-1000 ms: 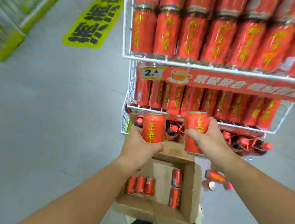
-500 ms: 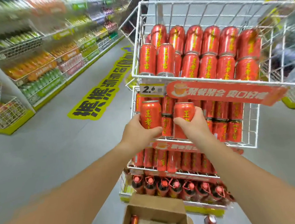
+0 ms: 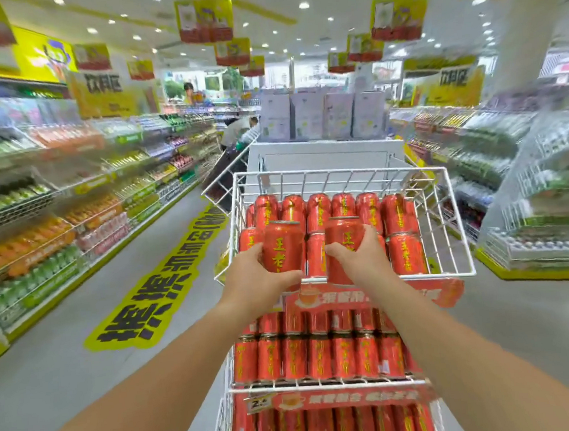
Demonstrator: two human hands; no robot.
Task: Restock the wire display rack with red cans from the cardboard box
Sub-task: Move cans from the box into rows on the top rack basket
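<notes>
Entry, nearest first. Lower tiers [image 3: 319, 356] of the wire display rack [image 3: 447, 201]: full rows of upright red cans behind red price strips [image 3: 347, 399]. Left hand [image 3: 257, 279]: fingers curled round one red can [image 3: 284, 246], upright, label facing the camera. Right hand [image 3: 362, 260]: wrapped round a second red can [image 3: 343, 236], also upright. Both held cans sit at the front edge of the top basket [image 3: 446, 274], just above its rim, with one shelved can [image 3: 316, 257] showing between them. Basket contents: stocked cans [image 3: 406, 252] in rows toward the back edge, long axes vertical. Bare wire shows at the basket's right side, so the free space probably lies right of the rows, nearer the right hand. Both cans would go in upright, forward and down over the front rim. Cardboard box: out of view. Beyond: yellow floor decal [image 3: 152, 295], drink shelving [image 3: 36, 230] along the left aisle, stacked pale cartons [image 3: 319, 116] behind the rack.
</notes>
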